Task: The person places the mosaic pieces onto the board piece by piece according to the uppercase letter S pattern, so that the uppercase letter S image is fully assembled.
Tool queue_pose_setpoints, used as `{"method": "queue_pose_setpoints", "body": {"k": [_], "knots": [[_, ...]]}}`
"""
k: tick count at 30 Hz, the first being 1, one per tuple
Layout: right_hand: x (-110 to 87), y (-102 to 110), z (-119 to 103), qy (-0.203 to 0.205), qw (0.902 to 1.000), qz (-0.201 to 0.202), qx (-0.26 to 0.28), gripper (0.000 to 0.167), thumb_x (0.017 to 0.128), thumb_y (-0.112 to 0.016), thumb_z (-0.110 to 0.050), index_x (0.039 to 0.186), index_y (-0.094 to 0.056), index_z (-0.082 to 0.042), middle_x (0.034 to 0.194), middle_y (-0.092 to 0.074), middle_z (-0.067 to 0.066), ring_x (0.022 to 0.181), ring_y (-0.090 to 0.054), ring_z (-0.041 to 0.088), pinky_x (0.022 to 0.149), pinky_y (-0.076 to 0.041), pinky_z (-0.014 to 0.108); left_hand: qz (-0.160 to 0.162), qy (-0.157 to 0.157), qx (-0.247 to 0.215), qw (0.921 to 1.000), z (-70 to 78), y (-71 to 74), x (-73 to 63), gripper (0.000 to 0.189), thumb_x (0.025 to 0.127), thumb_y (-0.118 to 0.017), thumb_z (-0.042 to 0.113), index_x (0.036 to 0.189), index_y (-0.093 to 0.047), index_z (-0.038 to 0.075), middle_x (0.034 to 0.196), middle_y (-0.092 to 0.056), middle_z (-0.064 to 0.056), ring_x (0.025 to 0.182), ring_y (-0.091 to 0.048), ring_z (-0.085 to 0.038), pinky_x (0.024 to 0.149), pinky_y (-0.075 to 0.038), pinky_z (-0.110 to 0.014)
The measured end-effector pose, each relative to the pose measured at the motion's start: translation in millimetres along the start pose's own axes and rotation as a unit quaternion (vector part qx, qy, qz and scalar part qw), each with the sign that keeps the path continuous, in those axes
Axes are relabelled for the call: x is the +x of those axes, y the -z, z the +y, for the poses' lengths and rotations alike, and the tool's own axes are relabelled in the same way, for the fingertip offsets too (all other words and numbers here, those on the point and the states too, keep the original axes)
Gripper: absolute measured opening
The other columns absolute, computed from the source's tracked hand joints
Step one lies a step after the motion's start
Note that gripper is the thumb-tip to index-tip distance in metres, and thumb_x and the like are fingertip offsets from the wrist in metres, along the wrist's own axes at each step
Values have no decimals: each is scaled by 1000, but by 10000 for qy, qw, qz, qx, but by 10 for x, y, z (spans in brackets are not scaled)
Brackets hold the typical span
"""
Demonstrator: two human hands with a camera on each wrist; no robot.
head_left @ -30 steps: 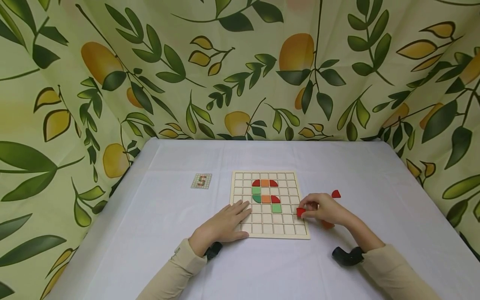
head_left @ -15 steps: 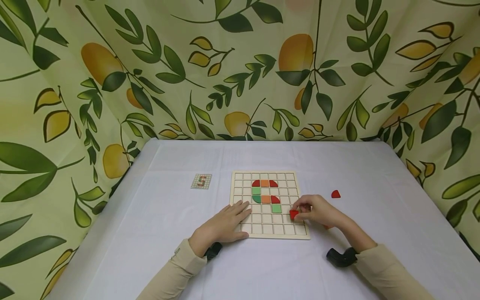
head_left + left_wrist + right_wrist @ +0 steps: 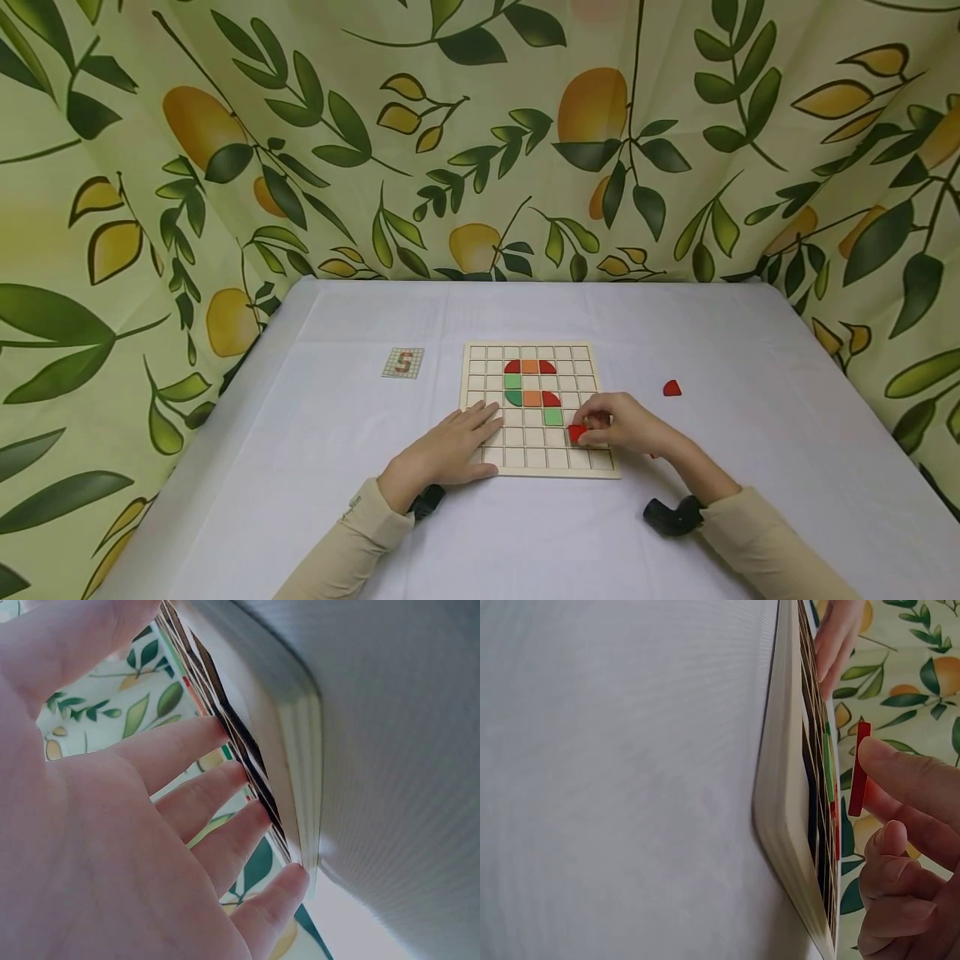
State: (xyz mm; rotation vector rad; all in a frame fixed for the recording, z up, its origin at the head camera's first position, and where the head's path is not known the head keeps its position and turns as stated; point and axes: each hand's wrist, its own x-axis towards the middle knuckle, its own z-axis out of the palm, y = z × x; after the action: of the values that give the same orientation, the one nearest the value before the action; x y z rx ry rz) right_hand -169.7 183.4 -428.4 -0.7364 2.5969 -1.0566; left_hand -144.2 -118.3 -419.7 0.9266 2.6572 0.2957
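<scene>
My right hand (image 3: 619, 421) pinches a red tile (image 3: 576, 434) between thumb and fingertips. In the right wrist view the red tile (image 3: 860, 769) is seen edge-on, raised over the grid board. That square wooden grid board (image 3: 525, 458) bears red, orange and green tiles in its upper and middle cells, with a light green tile (image 3: 552, 417) left of the pinched one. My left hand (image 3: 450, 446) rests with spread, straight fingers on the board's left side. The left wrist view shows its fingertips (image 3: 294, 879) at the board's edge.
A small card (image 3: 402, 362) with an S-shaped pattern on a grid lies left of the board. To the right, a loose red quarter-round tile (image 3: 672, 388) lies on the white tablecloth (image 3: 337, 317). Another piece shows partly beneath the right wrist. A leaf-patterned curtain (image 3: 480, 167) hangs behind.
My right hand has carried the red tile leftward from the board's right edge to over its cells, near the light green tile. The left hand has stayed in place.
</scene>
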Motion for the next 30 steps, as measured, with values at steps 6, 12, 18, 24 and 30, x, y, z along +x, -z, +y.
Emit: {"method": "queue_pose_setpoints", "body": {"k": [6, 12, 18, 24, 30], "knots": [[16, -21, -11, -7, 10000, -15, 56, 20, 79, -78, -17, 94, -72, -6, 71, -50, -4, 69, -42, 2, 58, -37, 16, -22, 13, -5, 10000, 1, -2, 4, 69, 92, -61, 40, 150, -35, 12, 161, -27, -7, 151, -23, -27, 122, -27, -49], [44, -56, -28, 7, 10000, -21, 56, 18, 79, -78, -17, 92, -71, -7, 71, -50, -5, 69, -43, 2, 58, -37, 15, -21, 16, 9, 10000, 3, 2, 3, 69, 92, -61, 40, 150, -36, 12, 161, -27, -7, 151, -23, -27, 122, -27, -49], [89, -82, -47, 20, 10000, -21, -54, 18, 79, -78, -16, 92, -71, -7, 71, -51, -4, 69, -43, 4, 58, -37, 15, -8, 22, 17, 10000, 4, -1, 5, 69, 92, -61, 40, 149, -36, 12, 161, -27, -8, 151, -23, -27, 122, -28, -49], [119, -106, -83, 42, 9999, -9, -134, 15, 78, -78, -14, 89, -71, -7, 70, -50, -4, 69, -43, 5, 58, -36, 15, -2, 8, 55, 10000, 1, -7, 12, 69, 92, -61, 41, 149, -36, 12, 161, -27, -8, 151, -24, -28, 121, -28, -49], [148, -134, -113, 73, 9998, -43, -160, 14, 78, -78, -15, 87, -71, -7, 69, -49, -4, 68, -42, 5, 57, -35, 16, -9, 18, 68, 10000, 3, -4, 9, 69, 92, -62, 40, 149, -36, 12, 161, -27, -8, 151, -24, -27, 121, -28, -49]]}}
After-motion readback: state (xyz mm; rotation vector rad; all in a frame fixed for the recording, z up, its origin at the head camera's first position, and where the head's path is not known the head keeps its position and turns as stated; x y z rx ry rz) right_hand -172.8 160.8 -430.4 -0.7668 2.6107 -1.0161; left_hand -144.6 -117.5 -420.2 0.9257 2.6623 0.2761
